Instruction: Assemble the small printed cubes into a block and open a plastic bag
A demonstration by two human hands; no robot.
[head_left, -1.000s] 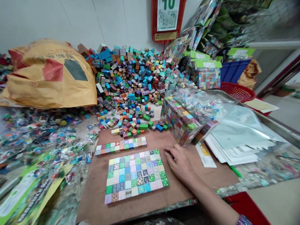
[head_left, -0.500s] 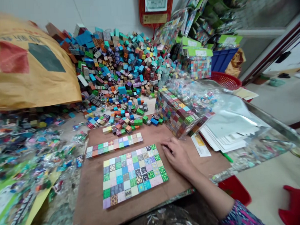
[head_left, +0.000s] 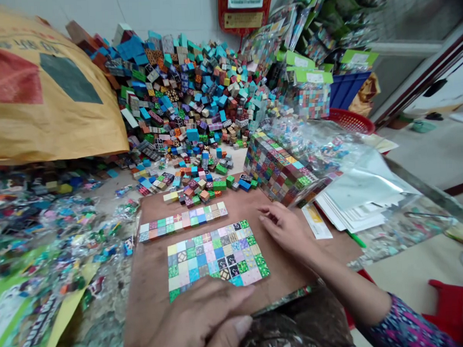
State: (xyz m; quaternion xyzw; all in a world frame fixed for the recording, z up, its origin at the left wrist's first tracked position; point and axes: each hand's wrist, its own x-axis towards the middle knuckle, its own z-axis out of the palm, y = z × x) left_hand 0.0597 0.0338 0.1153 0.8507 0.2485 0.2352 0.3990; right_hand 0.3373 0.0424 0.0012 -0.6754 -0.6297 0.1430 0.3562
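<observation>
In the head view, a rectangle of blocks [head_left: 215, 256] is lying flat in the middle of the board [head_left: 144, 279], its visible rows fitting neatly together, so the laying-out there is looking well advanced. A narrow strip of blocks [head_left: 183, 220] is lying apart from it, nearer the board's far edge, also lined up but not joined to the rectangle. Loose blocks [head_left: 205, 187] are lying unarranged along the board's far edge, and a large heap of blocks [head_left: 197, 98] is rising beyond it, so plenty is remaining unsorted. A block stack [head_left: 277, 171] is standing at the board's far right corner, seemingly already assembled. The right hand [head_left: 285, 227] is resting over the board's right part, beside the rectangle, thumb and forefinger slightly apart, holding nothing visible. The left hand [head_left: 192, 318] is reaching over the board's near part, thumb apart from the outstretched fingers; because it is covering the rectangle's near edge, I cannot tell whether it is touching blocks.
</observation>
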